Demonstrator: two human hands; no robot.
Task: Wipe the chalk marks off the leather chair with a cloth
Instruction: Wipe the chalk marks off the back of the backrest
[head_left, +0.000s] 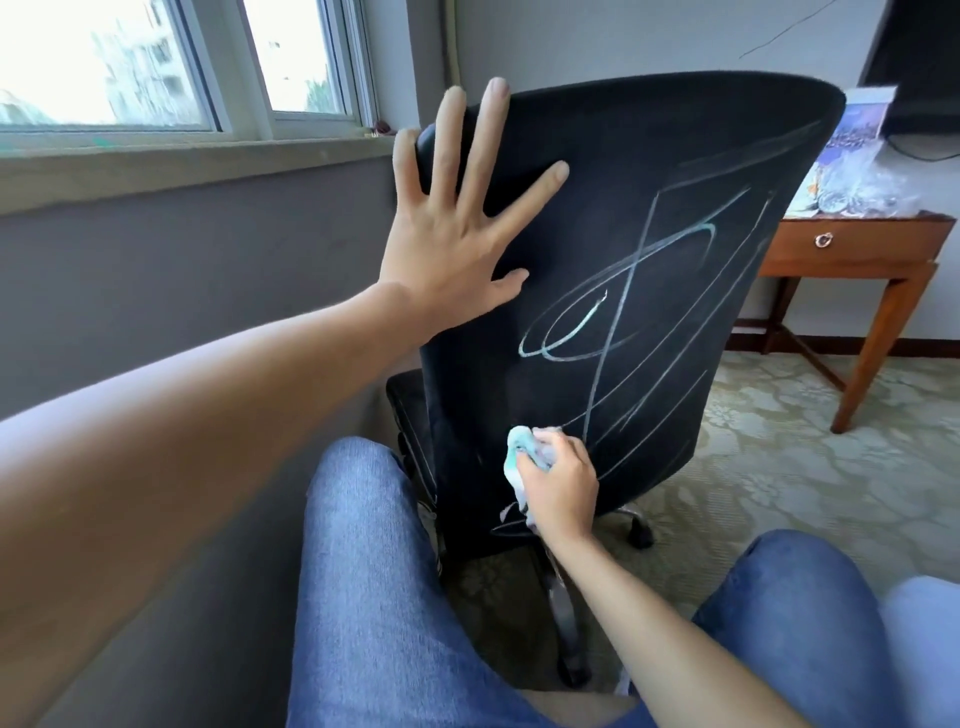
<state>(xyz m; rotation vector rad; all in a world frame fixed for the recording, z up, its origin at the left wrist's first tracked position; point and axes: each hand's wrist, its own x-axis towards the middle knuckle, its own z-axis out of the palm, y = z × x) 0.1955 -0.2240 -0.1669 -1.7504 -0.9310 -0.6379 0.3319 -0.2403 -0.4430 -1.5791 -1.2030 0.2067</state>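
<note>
I see the black chair (623, 171) from behind, its backrest facing me and tilted slightly. Pale chalk marks (618, 312) cover the right and centre of the backrest: overlapping ovals, one long near-vertical stroke and several diagonal lines.

Left grip: the left hand (447, 244) lies flat against the upper left edge of the backrest, fingers straight and spread, released, with nothing held. The fingertips reach past the top left corner of the chair.

Right grip: the right hand (561, 488) is clenched around a crumpled cloth (522, 447), white with light blue-green staining. The cloth is pressed against the lower part of the backrest, at the bottom end of the vertical stroke. A few faint marks show just below the hand.

My knees in blue jeans (374, 571) are either side of the chair base. A wooden counter (857, 249) with one drawer stands at right on the patterned carpet (779, 457). A window (156, 67) sits at upper left.
</note>
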